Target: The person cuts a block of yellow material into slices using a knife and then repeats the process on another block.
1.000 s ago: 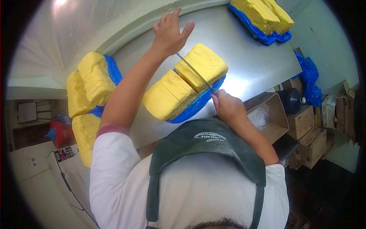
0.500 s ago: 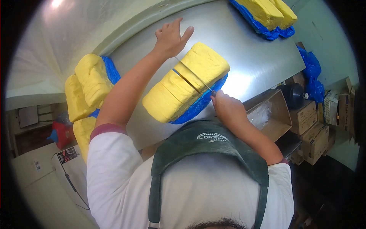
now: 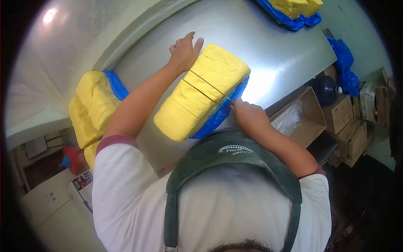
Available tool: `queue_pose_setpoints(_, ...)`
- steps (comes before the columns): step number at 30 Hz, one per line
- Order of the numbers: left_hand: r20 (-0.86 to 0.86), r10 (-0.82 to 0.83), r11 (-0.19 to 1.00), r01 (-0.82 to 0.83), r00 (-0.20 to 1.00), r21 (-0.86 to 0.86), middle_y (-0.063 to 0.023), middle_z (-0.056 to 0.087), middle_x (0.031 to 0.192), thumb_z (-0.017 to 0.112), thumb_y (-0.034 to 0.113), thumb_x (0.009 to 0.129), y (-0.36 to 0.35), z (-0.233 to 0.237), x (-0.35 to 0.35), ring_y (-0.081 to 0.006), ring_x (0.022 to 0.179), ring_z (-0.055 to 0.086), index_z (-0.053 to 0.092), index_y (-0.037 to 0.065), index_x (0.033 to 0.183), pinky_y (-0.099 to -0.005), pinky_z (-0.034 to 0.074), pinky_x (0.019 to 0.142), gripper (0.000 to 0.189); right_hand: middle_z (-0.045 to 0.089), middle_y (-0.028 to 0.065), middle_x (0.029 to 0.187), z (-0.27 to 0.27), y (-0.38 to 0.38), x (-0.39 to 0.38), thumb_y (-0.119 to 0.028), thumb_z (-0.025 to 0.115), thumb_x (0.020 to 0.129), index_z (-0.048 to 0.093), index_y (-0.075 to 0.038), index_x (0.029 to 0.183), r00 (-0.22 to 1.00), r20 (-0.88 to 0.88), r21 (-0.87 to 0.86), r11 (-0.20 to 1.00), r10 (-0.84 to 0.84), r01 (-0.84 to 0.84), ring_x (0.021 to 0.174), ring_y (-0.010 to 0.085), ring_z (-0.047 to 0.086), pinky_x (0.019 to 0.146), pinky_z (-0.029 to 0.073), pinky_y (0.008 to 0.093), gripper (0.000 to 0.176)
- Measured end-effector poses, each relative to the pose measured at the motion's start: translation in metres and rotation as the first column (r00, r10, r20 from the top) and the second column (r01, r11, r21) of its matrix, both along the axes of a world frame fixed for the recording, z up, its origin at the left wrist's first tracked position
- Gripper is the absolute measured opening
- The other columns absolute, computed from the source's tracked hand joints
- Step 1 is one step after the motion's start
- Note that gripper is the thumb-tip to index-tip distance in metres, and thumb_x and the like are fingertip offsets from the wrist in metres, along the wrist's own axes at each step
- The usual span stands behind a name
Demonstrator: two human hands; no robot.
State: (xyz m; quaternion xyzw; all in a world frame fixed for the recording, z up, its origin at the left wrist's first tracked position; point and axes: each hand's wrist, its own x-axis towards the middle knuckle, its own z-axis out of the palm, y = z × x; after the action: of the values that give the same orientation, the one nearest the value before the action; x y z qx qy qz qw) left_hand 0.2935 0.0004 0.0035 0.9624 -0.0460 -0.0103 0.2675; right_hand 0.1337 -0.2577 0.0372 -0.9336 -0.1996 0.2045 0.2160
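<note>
One yellow block was placed on the metal table, over blue plastic, its long axis directed from near left to far right. A knife was gripped by its handle in the closed right hand at the block's near right side, so the block was set to the left of that grip, with the blade seemingly sunk crosswise in a slit. Nothing was held by the spread left hand, placed just beside the block's far left side; whether contact was made could not be told.
</note>
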Motion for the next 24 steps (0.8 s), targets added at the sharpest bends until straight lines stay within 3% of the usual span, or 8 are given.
queue_pose_setpoints(3,-0.021,0.012,0.999,-0.013,1.000,-0.033,-0.0183,0.057,0.133,0.041,0.055,0.099,-0.002,-0.021,0.004,-0.0332,0.129,0.046,0.045,0.000,0.141,-0.0516,0.025,0.107,0.069,0.067,0.0235,0.084,-0.011,0.001,0.003,-0.029,0.046,0.102,0.052,0.000,0.101,0.996,-0.087,-0.031,0.999,-0.024,0.021,0.079,0.0434,0.065,0.071,0.051,0.0544,0.030)
queue_pose_setpoints(5,-0.188,0.090,0.994,-0.078,0.978,0.073,-0.0171,0.056,0.134,0.044,0.054,0.098,-0.006,-0.035,0.011,-0.0321,0.129,0.045,0.044,0.002,0.142,-0.0520,0.027,0.105,0.068,0.067,0.0239,0.084,-0.022,0.001,0.004,-0.029,0.045,0.102,0.052,0.000,0.100,0.994,-0.104,-0.040,0.999,-0.034,0.030,0.081,0.0430,0.066,0.072,0.051,0.0542,0.030)
queue_pose_setpoints(9,-0.190,0.116,0.990,-0.097,0.975,0.103,-0.0153,0.051,0.140,0.047,0.052,0.098,-0.011,-0.070,0.012,-0.0300,0.133,0.041,0.042,0.004,0.143,-0.0520,0.026,0.105,0.066,0.067,0.0229,0.083,-0.052,0.001,0.005,-0.031,0.045,0.102,0.053,0.000,0.099,0.993,-0.110,-0.076,0.996,-0.049,0.041,0.079,0.0422,0.066,0.070,0.052,0.0530,0.032)
queue_pose_setpoints(11,0.166,0.058,0.986,-0.083,0.984,0.147,-0.0128,0.043,0.147,0.050,0.051,0.096,-0.007,-0.103,0.006,-0.0281,0.138,0.035,0.039,0.005,0.144,-0.0524,0.023,0.106,0.067,0.069,0.0218,0.085,-0.062,0.002,0.008,-0.031,0.045,0.101,0.056,0.000,0.099,0.991,-0.123,-0.096,0.995,-0.052,0.041,0.080,0.0405,0.068,0.072,0.053,0.0521,0.032)
queue_pose_setpoints(14,0.281,0.005,0.971,-0.072,0.960,0.230,-0.0112,0.037,0.151,0.052,0.049,0.095,-0.008,-0.117,0.005,-0.0269,0.140,0.030,0.037,0.005,0.146,-0.0530,0.021,0.108,0.069,0.071,0.0197,0.086,-0.070,0.005,0.013,-0.030,0.045,0.100,0.060,-0.001,0.098,0.993,-0.119,-0.176,0.984,-0.029,0.007,0.080,0.0374,0.071,0.071,0.055,0.0502,0.032)
queue_pose_setpoints(19,0.223,-0.002,0.967,-0.055,0.975,0.249,-0.0134,0.031,0.154,0.055,0.051,0.092,-0.004,-0.125,0.011,-0.0273,0.143,0.025,0.032,0.004,0.147,-0.0557,0.018,0.110,0.076,0.071,0.0165,0.079,-0.073,0.007,0.010,-0.031,0.048,0.099,0.061,-0.004,0.093,0.999,0.006,-0.288,0.957,0.045,-0.041,0.073,0.0330,0.072,0.063,0.055,0.0456,0.031)
queue_pose_setpoints(21,0.209,0.008,0.963,-0.064,0.978,0.262,-0.0145,0.029,0.154,0.055,0.051,0.092,-0.004,-0.131,0.010,-0.0276,0.144,0.024,0.031,0.004,0.148,-0.0564,0.017,0.111,0.077,0.070,0.0155,0.071,-0.073,0.003,0.005,-0.031,0.050,0.098,0.059,-0.004,0.088,0.984,0.134,-0.243,0.966,0.120,-0.085,0.065,0.0317,0.070,0.058,0.054,0.0439,0.031)
queue_pose_setpoints(24,0.208,-0.013,0.964,-0.042,0.978,0.262,-0.0150,0.030,0.154,0.054,0.050,0.093,-0.011,-0.131,0.003,-0.0284,0.143,0.025,0.032,0.004,0.148,-0.0582,0.016,0.110,0.075,0.068,0.0146,0.066,-0.079,-0.001,-0.012,-0.032,0.052,0.097,0.058,-0.005,0.084,0.976,0.185,-0.171,0.982,0.112,-0.080,0.057,0.0313,0.068,0.054,0.053,0.0448,0.031)
